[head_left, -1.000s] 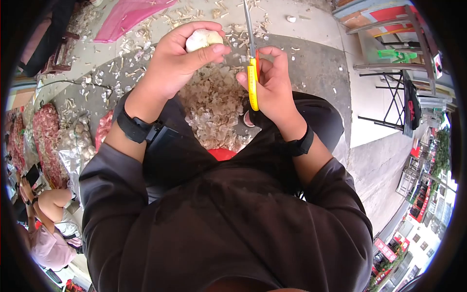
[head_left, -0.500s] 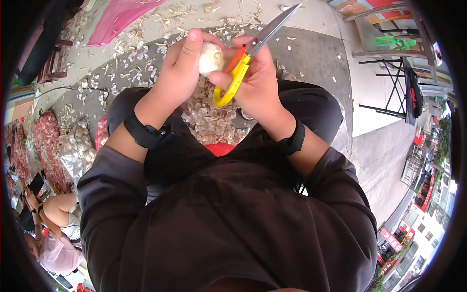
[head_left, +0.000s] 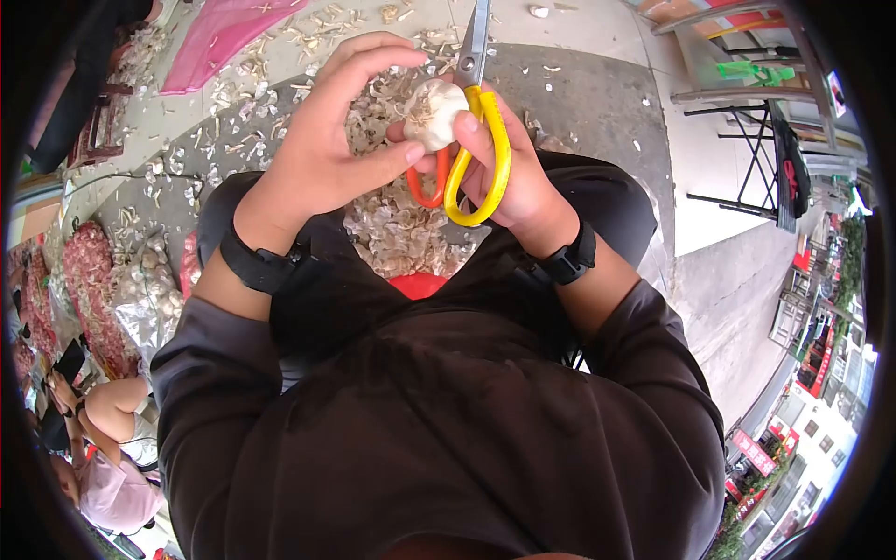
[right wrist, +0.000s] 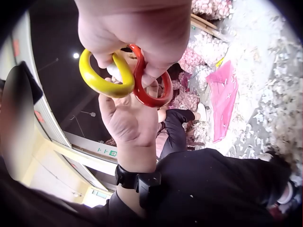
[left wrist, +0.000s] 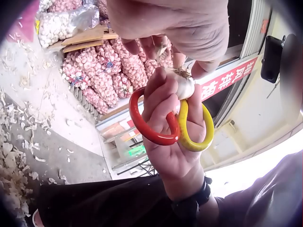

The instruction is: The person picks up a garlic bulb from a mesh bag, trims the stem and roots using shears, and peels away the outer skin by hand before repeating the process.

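Observation:
My right hand (head_left: 530, 182) pinches a white garlic bulb (head_left: 434, 119) between thumb and fingers. That same hand holds a pair of scissors (head_left: 501, 159) with one yellow and one red handle, the blades pointing away from my body. Beside the bulb, my left hand (head_left: 313, 154) is spread, its fingers reaching past the far side and its thumb tip right at the near side. In the left wrist view, the root end of the garlic bulb (left wrist: 187, 87) faces up toward the left hand. Both scissor handle loops hang below the right palm in the head view.
Papery garlic skins (head_left: 397, 229) are heaped between my knees, with a red patch (head_left: 417, 286) at the near edge. A pink mesh sheet (head_left: 219, 47) lies on the littered floor. Net sacks (head_left: 93, 289) stand at left, near a seated person (head_left: 112, 485). A folding stand (head_left: 742, 163) is at right.
The bulb has passed from my left hand to the right hand's fingers. My left fingers have spread off it. The scissors swung right, then back to pointing away.

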A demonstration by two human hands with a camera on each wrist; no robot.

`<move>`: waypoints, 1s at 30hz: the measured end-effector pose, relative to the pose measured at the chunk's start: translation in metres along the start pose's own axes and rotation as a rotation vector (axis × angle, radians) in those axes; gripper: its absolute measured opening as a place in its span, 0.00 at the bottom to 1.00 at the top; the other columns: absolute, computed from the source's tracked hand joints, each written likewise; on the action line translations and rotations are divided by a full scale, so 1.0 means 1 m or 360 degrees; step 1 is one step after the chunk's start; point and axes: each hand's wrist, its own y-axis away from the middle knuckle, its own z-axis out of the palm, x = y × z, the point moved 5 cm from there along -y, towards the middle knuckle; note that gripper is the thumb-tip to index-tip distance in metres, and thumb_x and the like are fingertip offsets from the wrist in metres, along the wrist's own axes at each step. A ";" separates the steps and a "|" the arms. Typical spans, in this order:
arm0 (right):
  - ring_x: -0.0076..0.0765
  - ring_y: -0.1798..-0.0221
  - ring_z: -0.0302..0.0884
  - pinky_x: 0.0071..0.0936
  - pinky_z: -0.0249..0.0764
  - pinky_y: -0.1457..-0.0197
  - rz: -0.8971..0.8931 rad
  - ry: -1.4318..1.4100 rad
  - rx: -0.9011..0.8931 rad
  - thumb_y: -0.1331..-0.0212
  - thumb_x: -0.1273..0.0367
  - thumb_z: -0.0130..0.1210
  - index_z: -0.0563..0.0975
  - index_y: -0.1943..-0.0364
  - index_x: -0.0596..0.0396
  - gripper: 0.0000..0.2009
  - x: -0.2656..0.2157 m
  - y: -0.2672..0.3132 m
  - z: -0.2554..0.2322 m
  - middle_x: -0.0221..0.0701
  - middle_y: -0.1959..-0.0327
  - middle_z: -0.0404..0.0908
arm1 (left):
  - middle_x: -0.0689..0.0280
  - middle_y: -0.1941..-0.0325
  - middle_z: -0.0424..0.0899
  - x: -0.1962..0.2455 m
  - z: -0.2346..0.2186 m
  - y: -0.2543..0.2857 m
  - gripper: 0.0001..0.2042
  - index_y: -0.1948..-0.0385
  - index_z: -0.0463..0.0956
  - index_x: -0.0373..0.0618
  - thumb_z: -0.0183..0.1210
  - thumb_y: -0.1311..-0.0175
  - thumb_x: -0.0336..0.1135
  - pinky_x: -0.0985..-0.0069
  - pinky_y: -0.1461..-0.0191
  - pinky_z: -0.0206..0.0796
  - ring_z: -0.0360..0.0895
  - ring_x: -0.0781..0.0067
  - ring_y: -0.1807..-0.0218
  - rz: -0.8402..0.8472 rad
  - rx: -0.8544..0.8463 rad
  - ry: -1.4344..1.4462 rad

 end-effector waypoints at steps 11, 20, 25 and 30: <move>0.26 0.68 0.75 0.24 0.75 0.64 0.0116 0.0129 -0.0093 0.30 0.56 0.48 0.68 0.43 0.51 0.18 0.014 -0.002 0.002 0.30 0.64 0.78 | 0.64 0.49 0.79 -0.020 0.001 0.011 0.23 0.39 0.66 0.39 0.60 0.36 0.26 0.73 0.42 0.67 0.75 0.74 0.47 -0.0303 -0.0121 0.0226; 0.23 0.62 0.66 0.22 0.68 0.58 -0.0411 0.1247 -0.0015 0.42 0.66 0.64 0.61 0.37 0.55 0.31 0.000 -0.002 -0.007 0.28 0.60 0.70 | 0.65 0.52 0.78 -0.035 -0.015 0.014 0.24 0.44 0.66 0.42 0.66 0.41 0.27 0.79 0.52 0.70 0.75 0.78 0.52 -0.0942 0.0174 0.1688; 0.43 0.55 0.65 0.37 0.64 0.47 -0.0624 0.2297 0.0043 0.53 0.62 0.71 0.65 0.40 0.53 0.36 -0.016 0.004 0.006 0.37 0.56 0.71 | 0.64 0.53 0.74 -0.031 -0.023 0.015 0.28 0.44 0.60 0.41 0.66 0.44 0.24 0.79 0.53 0.71 0.74 0.79 0.53 -0.0602 0.0322 0.0423; 0.46 0.55 0.66 0.40 0.63 0.48 -0.0584 0.2348 0.0006 0.55 0.61 0.71 0.67 0.41 0.52 0.35 -0.008 0.006 0.009 0.40 0.57 0.71 | 0.64 0.54 0.72 -0.034 -0.025 0.015 0.30 0.45 0.57 0.40 0.65 0.48 0.20 0.79 0.51 0.71 0.74 0.78 0.53 -0.0486 0.0348 0.0285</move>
